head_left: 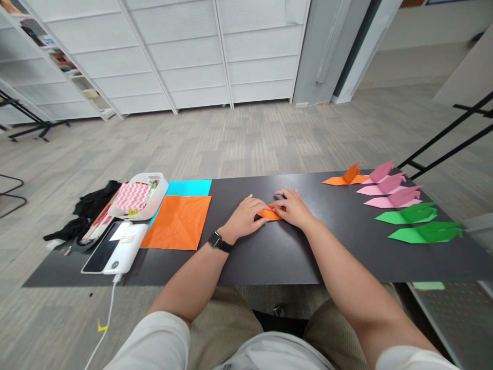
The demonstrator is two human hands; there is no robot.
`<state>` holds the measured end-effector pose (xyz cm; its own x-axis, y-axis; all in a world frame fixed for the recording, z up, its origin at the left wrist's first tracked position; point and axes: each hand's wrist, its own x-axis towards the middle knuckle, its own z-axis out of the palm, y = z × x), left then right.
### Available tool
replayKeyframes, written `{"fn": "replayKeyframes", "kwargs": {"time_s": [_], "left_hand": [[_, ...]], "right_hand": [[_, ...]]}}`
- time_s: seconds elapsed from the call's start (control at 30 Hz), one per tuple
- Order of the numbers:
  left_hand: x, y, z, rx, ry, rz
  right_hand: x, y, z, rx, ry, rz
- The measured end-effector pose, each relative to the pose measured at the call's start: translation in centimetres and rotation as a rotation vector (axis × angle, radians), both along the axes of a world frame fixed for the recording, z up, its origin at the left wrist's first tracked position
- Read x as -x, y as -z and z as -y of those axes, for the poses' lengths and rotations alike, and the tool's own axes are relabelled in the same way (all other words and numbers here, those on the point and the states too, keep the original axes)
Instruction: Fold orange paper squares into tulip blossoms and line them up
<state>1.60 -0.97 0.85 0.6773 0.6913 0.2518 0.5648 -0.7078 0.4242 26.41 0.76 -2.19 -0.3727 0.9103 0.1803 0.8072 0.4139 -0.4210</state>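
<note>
A small folded piece of orange origami paper (270, 215) lies on the dark table, between my two hands. My left hand (246, 216) grips its left end, thumb along the near edge and fingers at the far side. On the right end, my right hand (293, 209) has its fingers bent down over the paper, which hides part of the folds. To the left of my hands lies a stack of flat orange paper sheets (179, 223), with blue paper (190, 187) showing beyond it.
Folded paper cranes stand along the table's right side: an orange crane (348, 177), several pink ones (396, 198) and green ones (423, 233). At the left are a white basket (157, 203), a phone (102, 252) and a white power bank (127, 246) with a cable.
</note>
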Motion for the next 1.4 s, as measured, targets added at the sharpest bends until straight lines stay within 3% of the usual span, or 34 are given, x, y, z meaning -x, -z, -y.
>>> {"fn": "replayKeyframes", "kwargs": {"time_s": [0.3,0.53,1.07,1.4], "left_hand": [[0.6,1.5,-1.0,0.012,-0.051,-0.069],[0.6,1.6,-0.9,-0.022,-0.144,-0.075],[0.6,1.0,-0.8,0.023,-0.125,-0.120],[0.8,1.1,-0.6,-0.019,-0.044,-0.092]], "right_hand": [[-0.1,0.2,-0.2,-0.013,-0.003,-0.020],[-0.3,-0.7,0.2,0.005,-0.058,-0.029],[-0.2,-0.6,0.6,0.006,-0.092,0.000],[-0.7,-0.3,0.6,-0.001,-0.107,-0.034]]}}
